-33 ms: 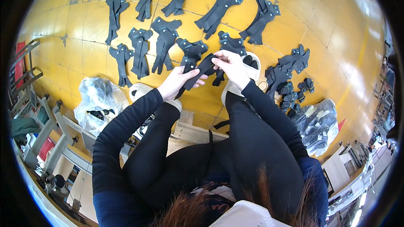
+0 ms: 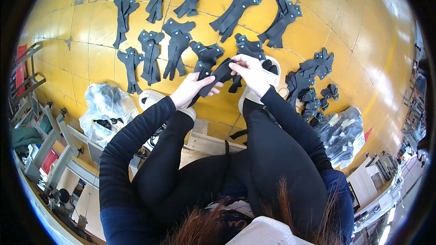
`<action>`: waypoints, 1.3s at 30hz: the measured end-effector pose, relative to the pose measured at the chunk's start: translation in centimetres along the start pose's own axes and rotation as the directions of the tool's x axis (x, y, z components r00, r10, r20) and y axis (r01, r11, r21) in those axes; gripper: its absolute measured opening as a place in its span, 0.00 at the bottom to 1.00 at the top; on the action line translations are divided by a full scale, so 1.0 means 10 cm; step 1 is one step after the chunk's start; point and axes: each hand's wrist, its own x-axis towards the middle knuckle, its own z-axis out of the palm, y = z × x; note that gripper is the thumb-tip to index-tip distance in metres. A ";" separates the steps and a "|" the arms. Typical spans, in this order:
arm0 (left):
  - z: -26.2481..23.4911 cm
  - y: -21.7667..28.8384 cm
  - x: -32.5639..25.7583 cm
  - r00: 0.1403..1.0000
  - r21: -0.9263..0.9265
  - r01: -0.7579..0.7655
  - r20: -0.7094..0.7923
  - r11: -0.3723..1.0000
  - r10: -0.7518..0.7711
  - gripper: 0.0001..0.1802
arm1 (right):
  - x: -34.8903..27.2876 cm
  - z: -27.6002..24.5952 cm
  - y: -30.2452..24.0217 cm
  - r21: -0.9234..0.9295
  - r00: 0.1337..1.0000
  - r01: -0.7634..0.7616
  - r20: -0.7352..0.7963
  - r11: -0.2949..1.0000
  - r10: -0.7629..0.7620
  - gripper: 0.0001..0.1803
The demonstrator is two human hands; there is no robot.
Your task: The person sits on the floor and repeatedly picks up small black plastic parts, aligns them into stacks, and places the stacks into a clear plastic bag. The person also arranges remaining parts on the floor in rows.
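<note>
Between my two hands is a black fabric strip [image 2: 216,80], stretched at a slant over the floor in front of my knees. My left hand [image 2: 190,90] grips its lower end, thumb on top. At the upper end, the fingers of my right hand [image 2: 250,73] pinch the edge. Bundles of similar black strips with small pale tags lie spread in rows; one bundle [image 2: 207,53] is just beyond my left hand, another bundle [image 2: 249,45] beyond my right. Part of what lies under the held strip is hidden by my hands.
Yellow tiled floor [image 2: 354,31] spreads ahead. Clear plastic bags stand at left [image 2: 106,109] and right [image 2: 340,131]. A heap of black strips [image 2: 311,75] and small rolled black bundles [image 2: 313,109] lie right of my feet. Metal frames [image 2: 56,140] line the left side.
</note>
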 end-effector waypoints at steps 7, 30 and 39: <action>-0.02 -0.18 0.07 0.991 0.157 0.125 0.026 0.980 -0.131 0.16 | -0.02 -0.18 0.14 -0.053 1.000 0.007 -0.023 0.999 -0.008 0.09; 0.09 0.26 0.29 0.984 0.204 -0.106 -0.122 0.973 0.133 0.11 | 0.48 -0.57 -0.29 -0.136 0.985 0.139 -0.082 0.981 -0.151 0.10; -0.41 1.13 0.03 0.832 0.225 -0.413 -0.300 0.882 0.466 0.10 | 0.18 -0.59 0.06 -0.288 0.977 0.087 -0.160 0.954 -0.137 0.09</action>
